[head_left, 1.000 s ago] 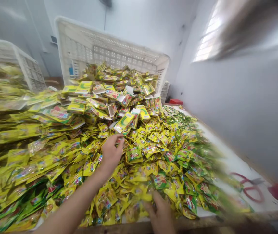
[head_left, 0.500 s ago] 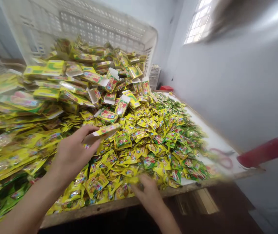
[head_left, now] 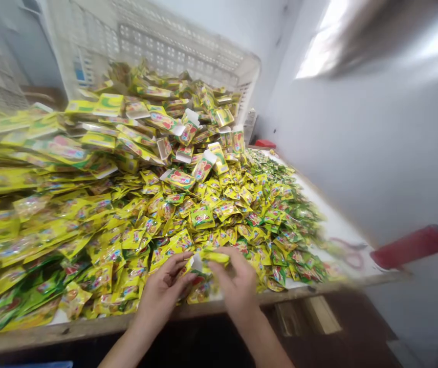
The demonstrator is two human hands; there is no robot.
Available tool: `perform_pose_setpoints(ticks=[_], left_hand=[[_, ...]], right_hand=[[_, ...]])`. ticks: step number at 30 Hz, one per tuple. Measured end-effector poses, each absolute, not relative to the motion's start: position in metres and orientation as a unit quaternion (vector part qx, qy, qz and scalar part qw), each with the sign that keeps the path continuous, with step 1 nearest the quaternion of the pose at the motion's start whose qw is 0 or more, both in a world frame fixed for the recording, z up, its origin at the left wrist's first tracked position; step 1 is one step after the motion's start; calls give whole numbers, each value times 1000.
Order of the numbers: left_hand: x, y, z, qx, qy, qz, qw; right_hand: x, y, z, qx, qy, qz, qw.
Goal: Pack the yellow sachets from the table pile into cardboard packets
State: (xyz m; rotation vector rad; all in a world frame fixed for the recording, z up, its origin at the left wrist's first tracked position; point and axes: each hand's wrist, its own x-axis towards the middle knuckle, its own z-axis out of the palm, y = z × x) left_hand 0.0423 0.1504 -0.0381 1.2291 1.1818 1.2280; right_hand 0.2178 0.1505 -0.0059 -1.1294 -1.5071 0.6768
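My left hand (head_left: 163,291) and my right hand (head_left: 236,283) meet at the near edge of the table, both closed on one small yellow-green carton (head_left: 205,259) held between them. Its white flap shows by my left fingers. Under and around the hands lies a wide heap of yellow and green sachets (head_left: 219,220). Behind that, flat yellow cartons (head_left: 134,133) are piled high across the left and middle.
A white plastic crate (head_left: 165,46) stands tilted behind the pile. Red-handled scissors (head_left: 351,255) lie on the white tabletop (head_left: 334,225) at the right, near a red object (head_left: 414,245). A grey wall closes the right side. The wooden table edge (head_left: 88,327) runs along the front.
My left hand came back from the carton pile with a carton and dropped to the table's near edge. My right hand rose to meet it and took hold of the same carton.
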Motion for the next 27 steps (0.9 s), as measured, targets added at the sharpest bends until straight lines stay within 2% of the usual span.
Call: perform_pose_setpoints(ticks=[5,7,10,14,22,27], left_hand=[[37,148,-44,479,471,543,504],[33,145,-49,470,458,547,520],[28,141,-55,450,447,551,542],[22,138,-59,418,458,569,540],[19,131,-66,419,470,583,512],[18,129,-60,457,455,563,516]], right_hand=[[201,157,-2,-459,-744,170,454],[199,158,-3,-468,-729,160,473],[196,157,-3,-442,-715,159,517],[188,153,-6,-386,-784,187,450],[177,154,8,-480,-795,205,308],[171,156,10,-486,-785,206,324]])
